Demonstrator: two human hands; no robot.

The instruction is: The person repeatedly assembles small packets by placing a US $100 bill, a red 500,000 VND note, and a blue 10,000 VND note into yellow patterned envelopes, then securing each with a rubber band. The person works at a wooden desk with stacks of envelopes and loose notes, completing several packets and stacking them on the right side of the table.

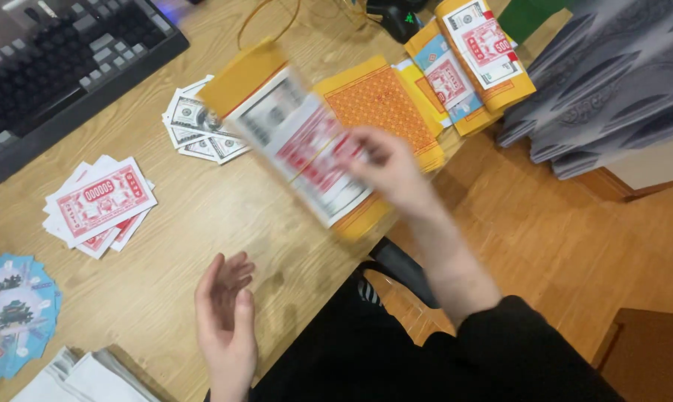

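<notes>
A person seated at a wooden desk (202,216) lifts a banded bundle of paper notes (295,141) in the right hand (388,167), fingers closed on its near end; the bundle, yellow-backed with a grey-and-red printed face, hangs blurred above the desk's middle. The left hand (225,320) hovers low over the near edge, palm open and holding nothing. The work in hand appears to be sorting bundles into stacks, and setting this one down squarely would likely call for a steady, level placement. Spread on the desk are a fan of red-and-white notes (98,205) at left, a small heap of grey-green notes (199,126) behind it, and a fan of blue notes (13,313) at the near left corner. An orange patterned packet (381,100) lies just beyond the lifted bundle, with two yellow-wrapped bundles (470,59) bearing red-and-white labels farther right. A dark keyboard (61,67) sits at top left.
</notes>
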